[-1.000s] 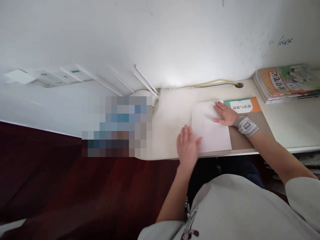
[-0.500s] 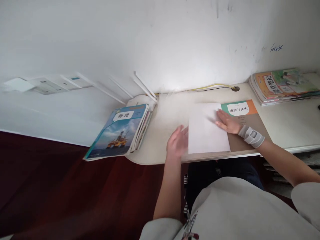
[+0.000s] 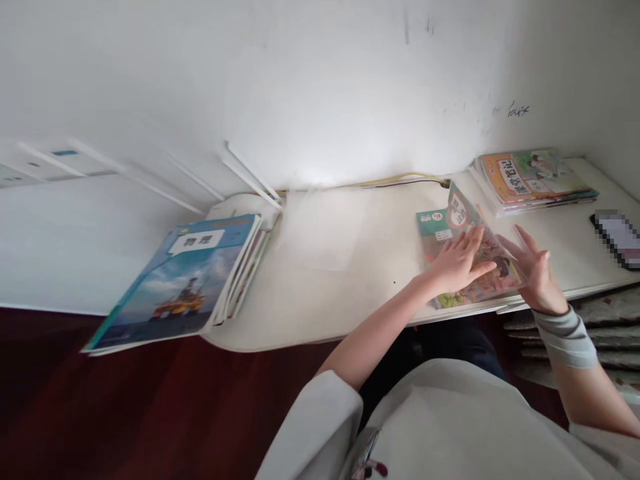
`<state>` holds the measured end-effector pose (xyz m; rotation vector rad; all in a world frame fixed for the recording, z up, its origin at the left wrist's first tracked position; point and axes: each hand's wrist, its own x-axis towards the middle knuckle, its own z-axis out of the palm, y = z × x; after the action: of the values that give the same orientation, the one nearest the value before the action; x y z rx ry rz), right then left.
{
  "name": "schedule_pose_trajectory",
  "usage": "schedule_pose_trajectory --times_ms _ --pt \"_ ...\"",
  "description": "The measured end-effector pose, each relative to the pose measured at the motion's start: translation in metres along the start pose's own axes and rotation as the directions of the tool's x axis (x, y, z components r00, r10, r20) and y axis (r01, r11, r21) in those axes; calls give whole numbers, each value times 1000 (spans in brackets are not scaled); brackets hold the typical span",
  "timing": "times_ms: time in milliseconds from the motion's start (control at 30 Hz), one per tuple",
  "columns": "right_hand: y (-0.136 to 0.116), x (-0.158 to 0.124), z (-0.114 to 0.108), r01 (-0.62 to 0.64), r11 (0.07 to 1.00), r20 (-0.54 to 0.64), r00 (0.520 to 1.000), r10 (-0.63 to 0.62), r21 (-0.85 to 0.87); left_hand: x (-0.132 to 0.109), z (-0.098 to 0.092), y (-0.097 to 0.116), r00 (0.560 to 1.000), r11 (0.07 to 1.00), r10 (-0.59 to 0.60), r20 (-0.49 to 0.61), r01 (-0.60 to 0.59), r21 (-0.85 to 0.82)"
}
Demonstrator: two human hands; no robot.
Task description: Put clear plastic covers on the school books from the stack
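A textbook (image 3: 431, 230) with a green, illustrated cover lies at the desk's front edge, right of the middle. Part of its cover or a glossy flap stands tilted up, its green corner pointing at the wall. My left hand (image 3: 457, 260) rests on this book, fingers stretched out and thumb apart. At the book's right side is my right hand (image 3: 543, 280), wearing a grey wrist wrap. Its fingers reach behind the raised flap and are partly blurred; the thumb stands apart, and the palm touches or nearly touches the flap.
Blue physics textbooks (image 3: 185, 287) are stacked on the left, overhanging the white desk (image 3: 310, 300). Behind them rise a router's white antennas (image 3: 250, 173). A thin pale sheet (image 3: 320, 233) lies mid-desk. Workbooks (image 3: 537, 177) and a phone (image 3: 617, 237) sit right. A yellow cable (image 3: 380, 181) follows the wall.
The book has been turned and moved, so its illustrated green cover shows instead of the white and brown pages. My left hand moved onto it; my right hand moved to its right side.
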<state>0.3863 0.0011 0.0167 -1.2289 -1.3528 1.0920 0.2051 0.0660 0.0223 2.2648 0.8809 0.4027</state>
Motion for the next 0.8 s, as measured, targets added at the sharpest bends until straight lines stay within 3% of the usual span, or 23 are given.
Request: schedule_pose_trajectory --times_ms 100,233,300,400,500,567,667,733,800 --pt "7 -6 -22 -106 982 -97 988 122 156 16 10 -6 997 972 7 72 -24 233" --pt "21 -12 -39 -156 986 -187 972 143 -57 33 3 -26 999 925 36 15 -39 378" --pt "29 -15 -42 -146 958 -242 967 85 -247 44 -7 -42 996 905 -37 -86 70 420" --pt "38 -20 -38 -142 855 -317 948 -28 -499 58 -25 -70 936 837 -212 -281 323 443" --pt "41 -21 -33 -196 725 -359 930 -76 -661 60 -41 -91 896 786 -313 -315 430 444" --pt "41 -17 -31 -213 661 -350 933 -80 -720 50 -50 -99 884 765 -335 -326 457 453" --pt "43 0 -31 -184 609 -295 952 -86 -772 15 -62 -102 855 724 -382 -351 513 462" --pt "43 17 -32 -113 614 -231 966 -116 -781 -17 -66 -101 834 702 -429 -348 550 452" --pt "39 39 -34 1 676 -126 982 -138 -737 -49 -65 -99 813 703 -461 -357 579 412"
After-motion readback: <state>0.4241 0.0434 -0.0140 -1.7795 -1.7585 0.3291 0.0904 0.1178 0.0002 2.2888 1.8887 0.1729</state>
